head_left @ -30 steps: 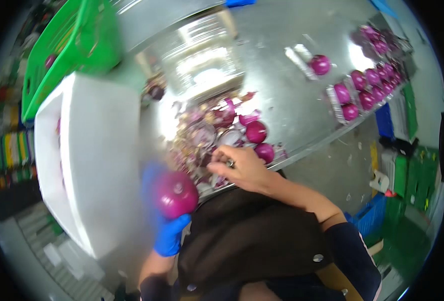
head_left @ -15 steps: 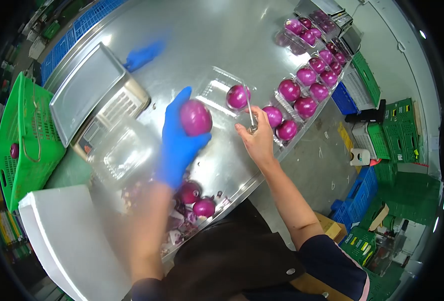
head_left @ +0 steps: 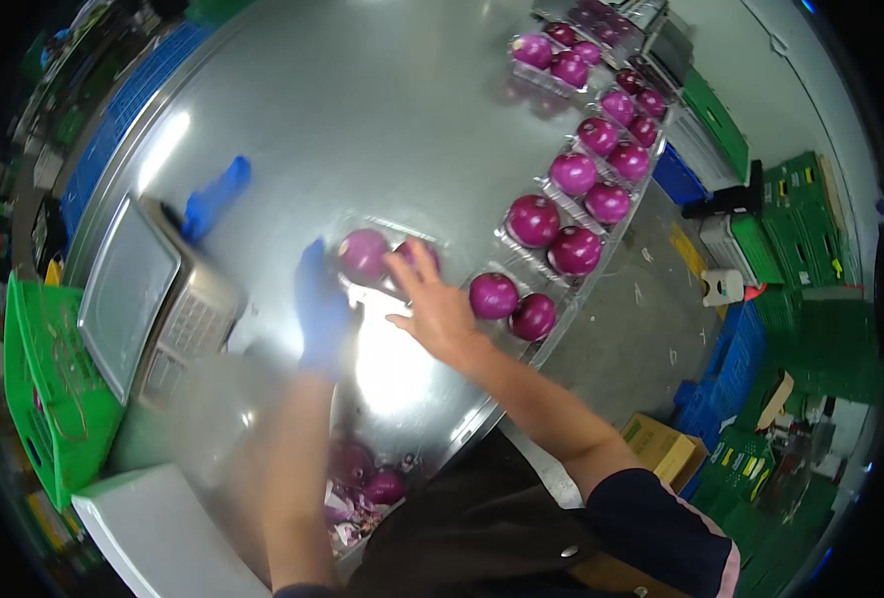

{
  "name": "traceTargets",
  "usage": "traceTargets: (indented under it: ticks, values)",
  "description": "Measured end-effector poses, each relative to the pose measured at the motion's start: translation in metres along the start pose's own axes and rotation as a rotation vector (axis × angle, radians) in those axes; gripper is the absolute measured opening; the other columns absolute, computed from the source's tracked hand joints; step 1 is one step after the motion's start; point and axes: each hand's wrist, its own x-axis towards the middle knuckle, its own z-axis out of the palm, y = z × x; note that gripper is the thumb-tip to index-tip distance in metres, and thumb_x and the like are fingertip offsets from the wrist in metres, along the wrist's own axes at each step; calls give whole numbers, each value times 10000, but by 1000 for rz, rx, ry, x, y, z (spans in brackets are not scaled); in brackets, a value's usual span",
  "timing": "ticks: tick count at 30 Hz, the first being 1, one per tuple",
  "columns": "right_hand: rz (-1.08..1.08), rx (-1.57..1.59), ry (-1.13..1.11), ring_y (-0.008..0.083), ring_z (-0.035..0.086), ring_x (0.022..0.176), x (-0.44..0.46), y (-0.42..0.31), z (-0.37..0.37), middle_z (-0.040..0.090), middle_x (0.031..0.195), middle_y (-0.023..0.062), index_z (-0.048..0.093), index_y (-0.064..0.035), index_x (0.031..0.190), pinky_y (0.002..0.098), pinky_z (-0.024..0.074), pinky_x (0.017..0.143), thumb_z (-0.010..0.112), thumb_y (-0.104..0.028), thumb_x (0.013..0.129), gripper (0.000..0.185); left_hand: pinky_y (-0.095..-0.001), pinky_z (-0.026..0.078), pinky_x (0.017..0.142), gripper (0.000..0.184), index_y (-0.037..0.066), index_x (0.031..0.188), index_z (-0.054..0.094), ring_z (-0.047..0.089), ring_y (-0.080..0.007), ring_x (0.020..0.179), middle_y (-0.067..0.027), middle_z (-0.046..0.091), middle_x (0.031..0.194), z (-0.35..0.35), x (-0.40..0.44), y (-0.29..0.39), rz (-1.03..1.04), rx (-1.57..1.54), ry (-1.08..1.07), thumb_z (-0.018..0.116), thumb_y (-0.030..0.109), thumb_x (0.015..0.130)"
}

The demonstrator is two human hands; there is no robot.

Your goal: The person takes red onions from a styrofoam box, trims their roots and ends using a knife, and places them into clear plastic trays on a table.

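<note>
Two red onions lie side by side in a clear plastic tray [head_left: 427, 239] on the metal table. My left hand [head_left: 322, 309], in a blue glove and blurred, stands beside the left onion [head_left: 365, 256], its fingers stretched out and apart from the onion. Bare and with fingers spread, my right hand [head_left: 440, 309] reaches over the right onion [head_left: 420, 257] and partly hides it. The fingertips seem to touch it. No knife shows in this hand now. Near the table's front edge sit loose onions [head_left: 385, 485] among peeled skins [head_left: 347, 518].
Packed onion trays [head_left: 553, 234] line the table's right edge. On the left stand a scale [head_left: 177, 309], a blue glove [head_left: 217, 197], a green crate [head_left: 58, 379] and a white box [head_left: 163, 533]. Blurred clear plastic [head_left: 227, 409] lies near my left forearm.
The onion from my left hand now lies in the tray, and that hand is off it. My right hand has moved left over the other onion; the knife is out of sight. The view has shifted.
</note>
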Motion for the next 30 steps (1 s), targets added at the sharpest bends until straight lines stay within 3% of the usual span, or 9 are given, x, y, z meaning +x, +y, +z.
traceTargets:
  ticks: [5,6,7,11,14,19,22,28,30]
  values:
    - [-66,-108,-39,423,691,749,31,-2,-9,319,1492,301,377,-129,1439,485,583,711,755,-200,789,755,-350,419,1068,827,66,1523,342,478,-244,1292,-162,465,1441,-3,2,-29,-273,-242,52,468,-123,728]
    - [-77,-130,-28,417,692,768,42,2,-13,350,1473,284,397,-121,1419,484,581,727,752,-210,791,727,-349,419,1067,824,58,1536,302,488,-266,1293,-173,438,1460,-4,8,-16,-344,-498,83,499,-97,751]
    - [-92,-153,-19,412,692,787,55,8,-20,381,1455,268,417,-112,1398,482,580,743,748,-219,792,699,-363,417,1070,795,51,1540,275,480,-283,1314,-188,400,1487,-7,13,-68,-239,-234,75,508,-75,791]
    - [-118,-194,108,406,686,849,112,43,-54,477,1363,206,469,-97,1344,481,567,802,746,-246,772,653,-388,465,1040,687,28,1512,313,551,-300,1241,-229,388,1480,-1,6,58,-447,-419,121,547,25,866]
    - [-80,-262,159,400,675,923,148,86,-88,522,1309,169,513,-101,1316,481,556,843,734,-266,755,626,-407,491,1017,664,-28,1484,330,575,-303,1203,-257,402,1451,-14,-13,45,-288,-229,10,565,43,867]
    - [-10,-393,342,366,666,1005,183,164,-157,543,1297,125,593,-116,1214,467,552,881,780,-325,720,569,-410,523,970,678,-84,1453,341,620,-333,1124,-293,450,1380,-20,-47,58,-510,-437,79,601,40,839]
    - [140,-464,318,367,643,1081,195,205,-193,516,1357,137,575,-115,1274,464,531,933,785,-384,721,650,-403,535,944,681,-94,1446,344,625,-339,1105,-293,493,1334,-25,-67,51,-509,-200,11,611,43,834]
    - [150,-384,491,385,590,1176,205,229,-221,433,1469,178,473,-101,1409,462,498,983,756,-450,777,776,-375,534,923,584,-73,1386,460,657,-261,1038,-243,619,1226,-31,-72,46,-701,-705,8,625,-9,829]
    - [134,-420,555,385,608,1145,214,235,-230,409,1492,186,465,-113,1415,468,497,974,737,-430,810,734,-440,469,1000,476,-24,1313,555,556,-347,1213,-200,565,1343,-35,-77,67,-360,180,-210,676,48,857]
